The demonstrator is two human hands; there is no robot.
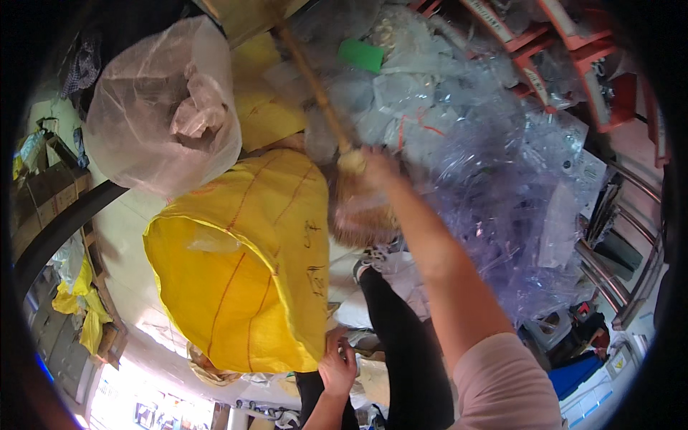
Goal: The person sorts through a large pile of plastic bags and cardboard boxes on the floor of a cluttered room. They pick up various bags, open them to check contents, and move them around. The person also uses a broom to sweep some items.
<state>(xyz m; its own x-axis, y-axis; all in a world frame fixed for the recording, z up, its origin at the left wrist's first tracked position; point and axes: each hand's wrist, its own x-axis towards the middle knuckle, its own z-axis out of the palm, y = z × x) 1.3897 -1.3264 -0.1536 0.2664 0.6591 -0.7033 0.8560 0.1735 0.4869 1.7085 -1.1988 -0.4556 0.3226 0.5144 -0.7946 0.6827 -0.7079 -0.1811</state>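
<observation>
My right hand (378,170), somewhat blurred, is closed around a broom (319,89) where the wooden handle meets the bristles. The handle slants up and to the left, and the bristles hang just below my hand. A large yellow woven sack (297,215) lies at the centre left, its wide mouth facing down and left. My left hand (338,364) has curled fingers at the sack's lower right rim and appears to grip its edge. Some clear plastic lies inside the sack's mouth. Right of the broom is a big heap of clear plastic film (494,193).
A translucent plastic bag (154,107) stands at the upper left, beside a dark curved bar (61,229). Red and white frames (534,61) lean over the heap at the upper right. Metal rails (605,272) stand at the right. My shoe (369,261) is below the broom.
</observation>
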